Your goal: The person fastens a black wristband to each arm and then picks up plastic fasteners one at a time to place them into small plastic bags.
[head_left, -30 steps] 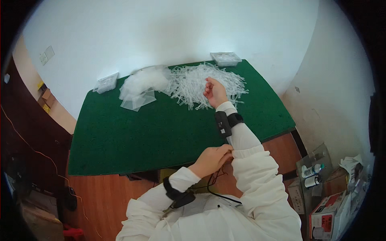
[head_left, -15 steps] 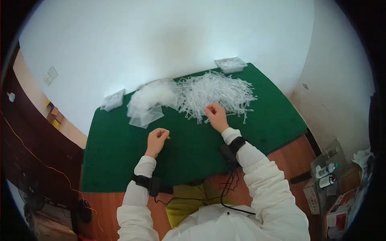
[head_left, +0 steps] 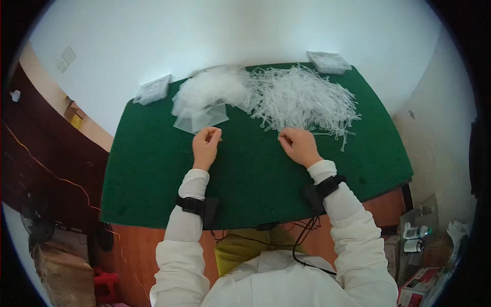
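A broad heap of thin clear plastic sticks with small looped ends (head_left: 307, 97) lies on the green-covered table (head_left: 255, 194). To its left is a spread pile of flat translucent plastic bags (head_left: 212, 92). My left hand (head_left: 206, 147) is closed, fingertips pressed together, just in front of the nearest bags. Whatever those fingers may hold is too small to make out. My right hand (head_left: 300, 147) is closed in a pinch at the near edge of the heap, with loose sticks beside its knuckles. Its fingertips hide anything between them.
A clear plastic box (head_left: 329, 62) with contents stands at the back right, against the wall. Another clear container (head_left: 153, 90) sits at the back left. Black straps with boxy devices ride on both my wrists, and a black cable (head_left: 302, 240) hangs from the right one.
My right hand has drawn back from over the stick heap to its near edge. My left hand has moved closer to the bags. The whole view has shifted a little.
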The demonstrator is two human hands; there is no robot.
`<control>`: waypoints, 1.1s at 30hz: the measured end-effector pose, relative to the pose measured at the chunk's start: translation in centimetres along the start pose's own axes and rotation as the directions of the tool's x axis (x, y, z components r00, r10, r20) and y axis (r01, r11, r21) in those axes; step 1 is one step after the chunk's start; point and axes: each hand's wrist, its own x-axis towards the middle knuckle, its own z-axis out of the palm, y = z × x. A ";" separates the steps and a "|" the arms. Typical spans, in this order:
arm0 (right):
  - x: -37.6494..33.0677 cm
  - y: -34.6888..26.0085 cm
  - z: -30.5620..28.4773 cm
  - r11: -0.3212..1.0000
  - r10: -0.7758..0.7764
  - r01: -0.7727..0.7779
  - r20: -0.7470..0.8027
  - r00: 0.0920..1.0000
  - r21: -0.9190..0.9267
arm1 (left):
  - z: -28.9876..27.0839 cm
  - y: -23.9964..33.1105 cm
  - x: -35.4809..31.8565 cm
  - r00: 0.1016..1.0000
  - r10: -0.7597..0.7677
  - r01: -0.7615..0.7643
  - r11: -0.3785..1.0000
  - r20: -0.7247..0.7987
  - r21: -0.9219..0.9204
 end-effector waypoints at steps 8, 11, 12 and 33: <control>3.4 -3.0 -1.6 0.993 -0.001 -0.003 -0.035 0.999 -0.118 | 5.0 8.5 -3.1 0.857 -0.018 0.157 0.961 0.515 -0.228; 4.6 -5.0 -1.0 0.993 -0.058 0.048 -0.086 0.995 -0.109 | 4.9 6.8 -3.0 0.899 0.015 0.079 0.978 0.438 -0.195; 4.4 -4.9 -0.6 0.990 -0.061 0.050 -0.083 0.995 -0.132 | 5.2 5.8 -2.7 0.930 0.042 0.016 0.988 0.365 -0.156; 1.5 -4.3 1.1 0.876 0.012 -0.157 0.306 0.952 0.455 | 3.7 5.1 -0.8 0.980 -0.183 0.129 0.881 -0.078 -0.455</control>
